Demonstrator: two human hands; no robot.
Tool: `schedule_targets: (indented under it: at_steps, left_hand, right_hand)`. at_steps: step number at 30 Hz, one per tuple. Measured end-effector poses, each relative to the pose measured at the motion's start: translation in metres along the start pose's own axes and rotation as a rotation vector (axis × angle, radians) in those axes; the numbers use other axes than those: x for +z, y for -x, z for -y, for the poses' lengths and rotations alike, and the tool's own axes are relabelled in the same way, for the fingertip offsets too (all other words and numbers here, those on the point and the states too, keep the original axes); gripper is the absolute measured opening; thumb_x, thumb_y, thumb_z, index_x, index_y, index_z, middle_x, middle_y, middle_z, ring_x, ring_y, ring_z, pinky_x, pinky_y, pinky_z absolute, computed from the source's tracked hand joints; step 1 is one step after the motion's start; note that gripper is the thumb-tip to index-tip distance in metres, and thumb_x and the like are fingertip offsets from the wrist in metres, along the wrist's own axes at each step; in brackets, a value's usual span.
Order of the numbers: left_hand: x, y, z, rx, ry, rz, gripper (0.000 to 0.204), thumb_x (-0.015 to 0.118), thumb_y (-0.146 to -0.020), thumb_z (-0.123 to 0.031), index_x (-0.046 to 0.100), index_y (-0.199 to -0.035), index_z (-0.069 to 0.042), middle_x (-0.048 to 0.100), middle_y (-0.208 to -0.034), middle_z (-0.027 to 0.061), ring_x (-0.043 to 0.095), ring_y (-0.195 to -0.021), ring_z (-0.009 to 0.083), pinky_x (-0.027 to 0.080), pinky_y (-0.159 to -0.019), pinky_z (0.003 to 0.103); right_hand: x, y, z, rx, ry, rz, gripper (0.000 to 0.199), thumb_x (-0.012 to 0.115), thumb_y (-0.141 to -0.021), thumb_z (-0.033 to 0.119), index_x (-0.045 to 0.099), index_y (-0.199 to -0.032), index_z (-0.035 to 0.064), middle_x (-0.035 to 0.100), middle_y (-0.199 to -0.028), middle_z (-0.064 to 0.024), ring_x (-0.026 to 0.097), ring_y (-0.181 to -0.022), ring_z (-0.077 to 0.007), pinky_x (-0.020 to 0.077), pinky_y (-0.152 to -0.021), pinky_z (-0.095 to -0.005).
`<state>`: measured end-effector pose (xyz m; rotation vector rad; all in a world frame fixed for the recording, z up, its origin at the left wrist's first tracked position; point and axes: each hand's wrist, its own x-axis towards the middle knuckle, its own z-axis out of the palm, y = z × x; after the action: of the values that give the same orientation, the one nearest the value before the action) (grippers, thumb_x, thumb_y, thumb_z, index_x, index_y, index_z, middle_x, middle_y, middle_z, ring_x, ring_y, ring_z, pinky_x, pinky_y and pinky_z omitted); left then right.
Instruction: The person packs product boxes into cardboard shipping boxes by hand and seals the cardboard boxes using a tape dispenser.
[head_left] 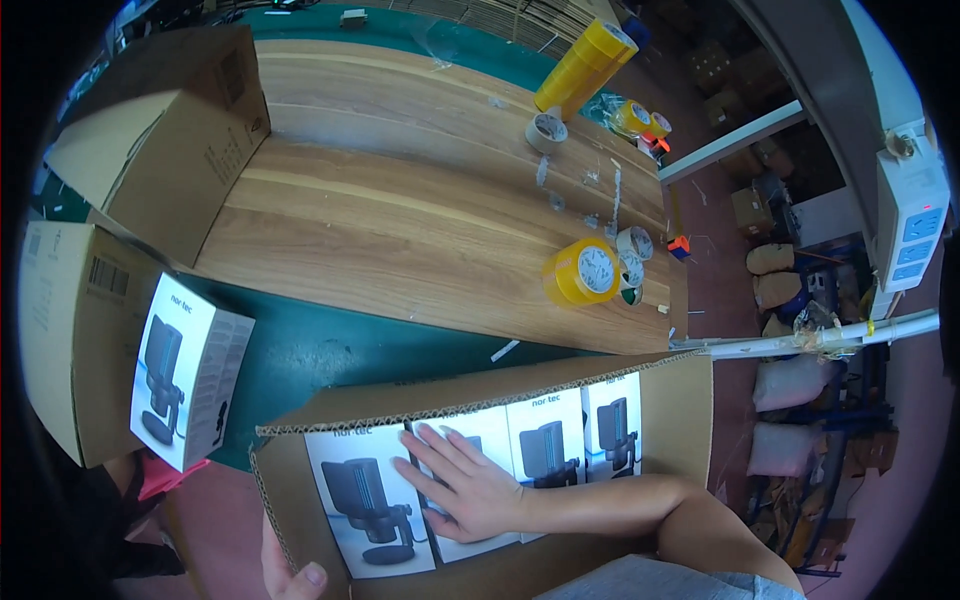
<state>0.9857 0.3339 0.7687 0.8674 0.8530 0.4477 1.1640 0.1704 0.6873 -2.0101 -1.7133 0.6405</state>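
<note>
At the lower middle of the frame, we are resting our right hand (470,492) palm down on the second microphone box (472,553) from the left, in a visible row of four inside the open corrugated carton (678,412). The right fingers are lying extended and slightly apart, clamping nothing. At the lower left, our left hand (288,582) is showing only partly at the carton's left wall, so we cannot tell how firmly it is gripping.

To steady the row well, we should be spreading light pressure through the whole palm; poking with the fingertips could be denting the printed faces. We should also be bracing the left wall evenly, so that the carton is sitting square.

A loose microphone box (190,375) is standing at the left of the frame, and a yellow tape roll (580,273) is sitting right of centre on the wooden tabletop (400,250).
</note>
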Motion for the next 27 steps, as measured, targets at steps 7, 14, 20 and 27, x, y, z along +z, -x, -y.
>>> schedule_targets:
  at_steps: [7, 14, 20, 27]
  left_hand:
    - [-0.007, 0.0, -0.008, -0.051, -0.145, -0.027, 0.098, 0.071, -0.078, -0.035, 0.02, -0.15, 0.008, 0.033, -0.15, 0.0209, 0.033, -0.139, 0.0314, 0.022, -0.114, 0.041]
    - [-0.004, -0.007, -0.012, -0.106, -0.127, -0.005, 0.106, 0.076, -0.073, -0.041, 0.02, -0.15, 0.007, 0.034, -0.148, 0.0199, 0.033, -0.138, 0.0311, 0.023, -0.113, 0.042]
    - [-0.002, -0.011, -0.014, -0.103, -0.054, 0.019, 0.109, 0.077, -0.071, -0.041, 0.02, -0.15, 0.007, 0.036, -0.147, 0.0192, 0.034, -0.136, 0.0308, 0.024, -0.113, 0.041]
    - [-0.01, -0.014, 0.007, 0.05, 0.162, -0.014, 0.103, 0.073, -0.069, -0.027, 0.02, -0.149, 0.008, 0.042, -0.143, 0.0217, 0.048, -0.127, 0.0293, 0.037, -0.106, 0.037]
  right_hand:
    - [0.004, 0.0, -0.002, 0.008, -0.052, -0.019, 0.071, 0.059, -0.084, 0.028, 0.037, -0.147, 0.0023, 0.028, -0.153, -0.0266, 0.02, -0.146, -0.0406, 0.013, -0.118, -0.0503]
    - [-0.001, -0.003, -0.004, 0.002, -0.088, -0.057, 0.07, 0.061, -0.083, 0.026, 0.04, -0.145, 0.0024, 0.032, -0.151, -0.0264, 0.026, -0.144, -0.0403, 0.016, -0.117, -0.0505]
    - [0.002, -0.004, -0.003, 0.002, -0.076, -0.074, 0.068, 0.063, -0.081, 0.025, 0.045, -0.142, 0.0024, 0.036, -0.149, -0.0267, 0.03, -0.142, -0.0399, 0.0219, -0.115, -0.0506]
    - [-0.001, -0.009, 0.002, -0.004, -0.088, -0.109, 0.067, 0.065, -0.078, 0.02, 0.048, -0.14, 0.0022, 0.037, -0.148, -0.0271, 0.036, -0.139, -0.0413, 0.0333, -0.11, -0.0511]
